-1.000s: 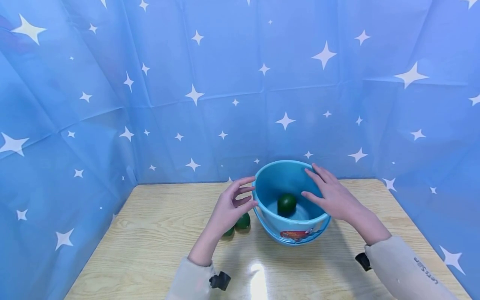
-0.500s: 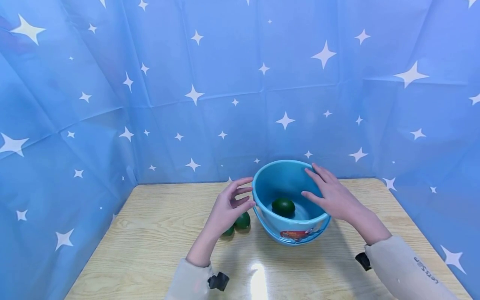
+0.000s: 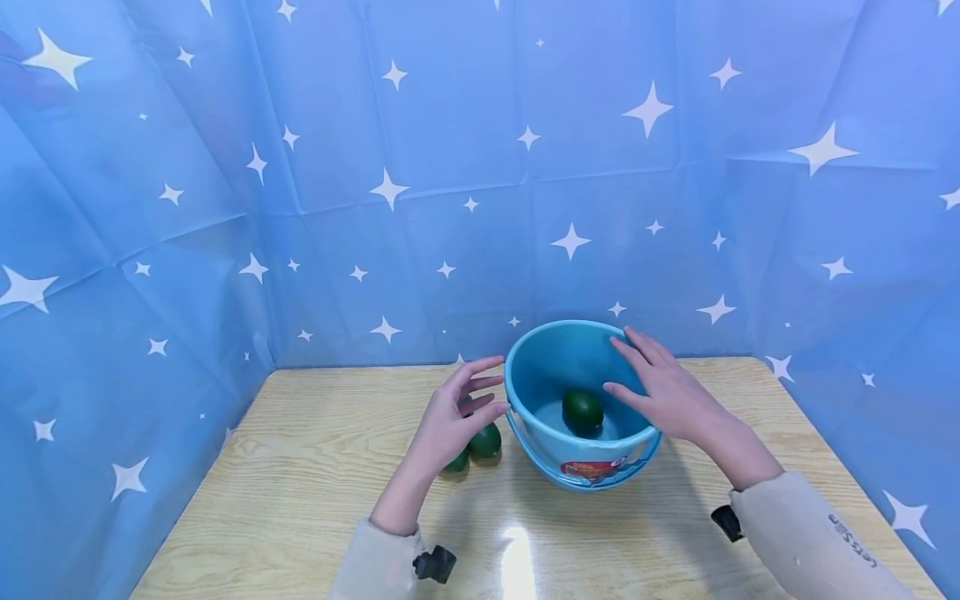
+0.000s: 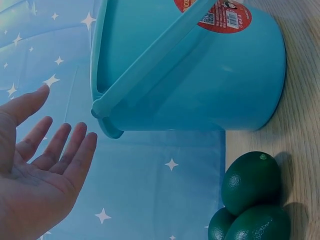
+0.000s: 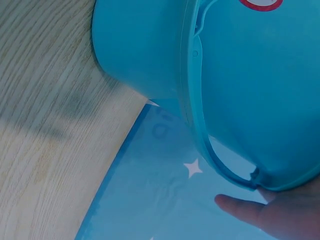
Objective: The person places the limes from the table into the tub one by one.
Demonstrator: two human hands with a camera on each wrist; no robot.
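A light-blue plastic bucket (image 3: 543, 439) stands on the table, its handle hanging down the near side over a red label. Inside lies one dark green, glossy avocado (image 3: 582, 411). My left hand (image 3: 450, 412) is held at the bucket's left rim with loosely bent fingers; in the left wrist view a gap separates the fingertips from the bucket, and the palm holds nothing. On the right, my right hand (image 3: 667, 387) lies at the rim, fingers stretched and thumb spread apart. The right wrist view shows the thumb, while the other fingers are hidden behind the bucket.
Beside the bucket, partly behind my left forearm, several more avocados (image 4: 251, 182) sit close together on the wooden table (image 3: 315, 467). A blue star-printed cloth (image 3: 450, 167) hangs behind and along both sides of the table.
The avocado inside the bucket has rolled left, then back to the right. My left hand has shifted slightly left from the rim. The bucket and right hand have stayed in place.
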